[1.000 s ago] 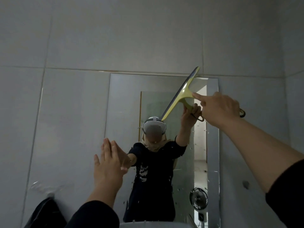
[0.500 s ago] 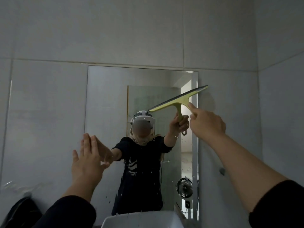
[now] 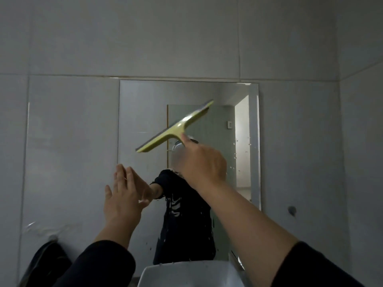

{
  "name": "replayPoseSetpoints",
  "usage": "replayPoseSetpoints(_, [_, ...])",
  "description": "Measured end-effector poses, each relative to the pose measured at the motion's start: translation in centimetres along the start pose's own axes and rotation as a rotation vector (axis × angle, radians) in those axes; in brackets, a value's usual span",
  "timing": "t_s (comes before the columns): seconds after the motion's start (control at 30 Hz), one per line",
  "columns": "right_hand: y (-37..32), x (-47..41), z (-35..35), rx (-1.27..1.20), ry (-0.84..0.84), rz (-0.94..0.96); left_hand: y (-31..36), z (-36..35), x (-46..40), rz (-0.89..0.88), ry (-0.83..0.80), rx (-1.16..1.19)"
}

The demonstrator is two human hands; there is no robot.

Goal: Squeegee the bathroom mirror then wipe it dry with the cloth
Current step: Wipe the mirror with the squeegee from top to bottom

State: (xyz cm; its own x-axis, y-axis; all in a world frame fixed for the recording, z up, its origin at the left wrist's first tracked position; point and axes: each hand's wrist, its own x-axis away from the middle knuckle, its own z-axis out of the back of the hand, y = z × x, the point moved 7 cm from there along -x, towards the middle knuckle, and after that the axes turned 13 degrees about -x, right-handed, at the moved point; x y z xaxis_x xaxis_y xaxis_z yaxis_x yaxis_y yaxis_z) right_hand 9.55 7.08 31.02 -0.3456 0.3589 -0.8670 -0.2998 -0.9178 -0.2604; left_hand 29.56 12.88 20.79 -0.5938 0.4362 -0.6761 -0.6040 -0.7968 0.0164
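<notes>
Bathroom, domestic: large pale grey wall tiles (image 3: 186, 38); frameless wall mirror (image 3: 143, 112) flecked with droplets; white basin (image 3: 186, 272) below, probably a sink; open doorway reflected.

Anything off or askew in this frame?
Nothing damaged. The yellow-green squeegee in the right hand sits tilted across the rectangular wall mirror, and water droplets speckle the glass's right and lower areas. Left hand is open, empty.

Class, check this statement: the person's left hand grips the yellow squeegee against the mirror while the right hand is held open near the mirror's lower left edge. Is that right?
Not quite: the hands are swapped. In the head view the right hand grips the yellow squeegee at the mirror, and the left hand is the open one near the lower left edge.
</notes>
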Motion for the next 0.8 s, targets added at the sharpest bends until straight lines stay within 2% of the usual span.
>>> replayPoseSetpoints(0.1, [-3.7,-1.5,-2.1,0.082,-0.087,0.156,-0.1,0.0,0.1,-0.004,0.015,-0.003])
replayPoseSetpoints(0.23, [-6.7,-3.4,-3.7,0.147,-0.108,0.262,-0.2,0.2,0.1,0.001,0.019,0.03])
replayPoseSetpoints(0.47, [-5.5,-5.5,-3.5,0.253,-0.175,0.254,-0.3,0.1,0.3,-0.001,0.024,0.081])
replayPoseSetpoints(0.8, [-0.5,-4.8,0.5,0.362,-0.159,0.232,-0.2,-0.1,0.2,0.005,-0.001,0.06])
